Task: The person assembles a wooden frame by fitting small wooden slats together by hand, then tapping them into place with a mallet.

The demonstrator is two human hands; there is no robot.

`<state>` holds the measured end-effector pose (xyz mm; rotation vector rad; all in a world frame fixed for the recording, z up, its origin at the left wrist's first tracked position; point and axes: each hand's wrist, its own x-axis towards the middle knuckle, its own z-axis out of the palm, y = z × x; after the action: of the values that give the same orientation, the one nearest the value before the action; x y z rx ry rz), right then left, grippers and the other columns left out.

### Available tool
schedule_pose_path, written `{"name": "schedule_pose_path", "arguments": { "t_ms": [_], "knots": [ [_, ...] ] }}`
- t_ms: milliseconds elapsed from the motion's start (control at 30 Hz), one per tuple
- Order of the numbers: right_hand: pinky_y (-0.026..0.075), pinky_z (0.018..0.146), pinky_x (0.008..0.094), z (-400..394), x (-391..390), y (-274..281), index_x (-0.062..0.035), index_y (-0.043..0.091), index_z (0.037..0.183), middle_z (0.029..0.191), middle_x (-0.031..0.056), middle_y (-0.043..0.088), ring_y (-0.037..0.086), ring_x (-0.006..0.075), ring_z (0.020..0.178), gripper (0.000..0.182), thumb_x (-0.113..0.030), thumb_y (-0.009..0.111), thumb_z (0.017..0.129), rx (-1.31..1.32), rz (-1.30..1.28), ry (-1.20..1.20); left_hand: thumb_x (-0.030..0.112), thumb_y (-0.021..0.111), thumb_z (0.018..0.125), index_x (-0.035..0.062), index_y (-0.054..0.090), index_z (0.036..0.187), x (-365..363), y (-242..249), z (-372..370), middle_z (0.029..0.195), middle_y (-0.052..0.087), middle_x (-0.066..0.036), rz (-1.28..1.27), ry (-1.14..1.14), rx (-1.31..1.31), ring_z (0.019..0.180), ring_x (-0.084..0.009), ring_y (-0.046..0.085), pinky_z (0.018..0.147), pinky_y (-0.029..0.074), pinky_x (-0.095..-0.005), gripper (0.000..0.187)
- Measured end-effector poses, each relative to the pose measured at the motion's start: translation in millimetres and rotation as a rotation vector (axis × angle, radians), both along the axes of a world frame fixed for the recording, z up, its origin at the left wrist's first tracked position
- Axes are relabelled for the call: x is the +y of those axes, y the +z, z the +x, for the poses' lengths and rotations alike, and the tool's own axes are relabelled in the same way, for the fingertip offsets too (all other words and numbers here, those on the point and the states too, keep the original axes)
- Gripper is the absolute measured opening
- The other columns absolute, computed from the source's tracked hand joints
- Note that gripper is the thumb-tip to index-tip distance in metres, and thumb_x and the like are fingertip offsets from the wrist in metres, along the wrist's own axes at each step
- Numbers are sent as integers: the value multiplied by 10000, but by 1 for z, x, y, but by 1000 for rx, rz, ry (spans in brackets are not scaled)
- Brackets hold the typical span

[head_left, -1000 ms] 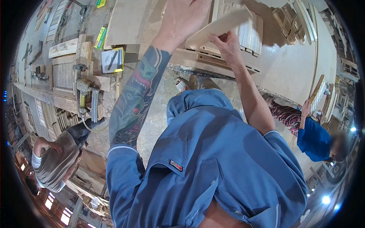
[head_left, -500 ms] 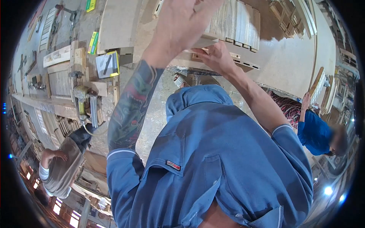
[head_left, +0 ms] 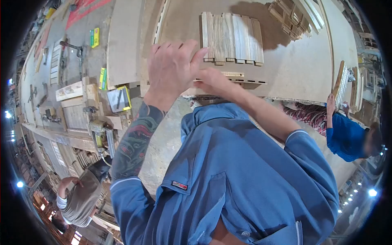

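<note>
My left hand [head_left: 173,67], at the end of a tattooed forearm, is raised over the near edge of the workbench [head_left: 294,77]. Its back faces me, the thumb sticks out to the right, and no object shows in it. Close against its wrist side is my right hand [head_left: 212,83], whose fingers are mostly hidden behind the left. Just right of the hands, a short wooden strip with holes [head_left: 234,75] and a slotted strip [head_left: 255,82] lie along the bench edge. Beyond them sits a row of wooden slats [head_left: 232,38] laid side by side, ends uneven.
Stacked wood pieces [head_left: 292,20] stand at the far right of the bench. To the left are a white-and-yellow pad [head_left: 119,99], green-yellow boxes [head_left: 102,78] and a clamp [head_left: 72,48]. One person in blue [head_left: 347,136] works at right; another [head_left: 83,198] stands lower left.
My view has shifted. Both hands have moved left, away from the slats, and the left hand now overlaps the right one's fingers. The pale wood piece between them no longer shows.
</note>
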<state>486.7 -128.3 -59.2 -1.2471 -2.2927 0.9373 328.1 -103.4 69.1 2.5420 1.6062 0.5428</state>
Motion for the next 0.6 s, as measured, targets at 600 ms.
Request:
{"name": "schedule_pose_path", "arguments": {
  "t_ms": [600],
  "knots": [
    [540,809,348,23,63,-62,5,621,1143,897,113,703,686,241,827,321,-191,679,895,78,-244,-465,517,624,924,129,734,958,-6,-16,1,805,730,-106,-62,106,-218,741,-327,700,641,533,-418,405]
  ]
}}
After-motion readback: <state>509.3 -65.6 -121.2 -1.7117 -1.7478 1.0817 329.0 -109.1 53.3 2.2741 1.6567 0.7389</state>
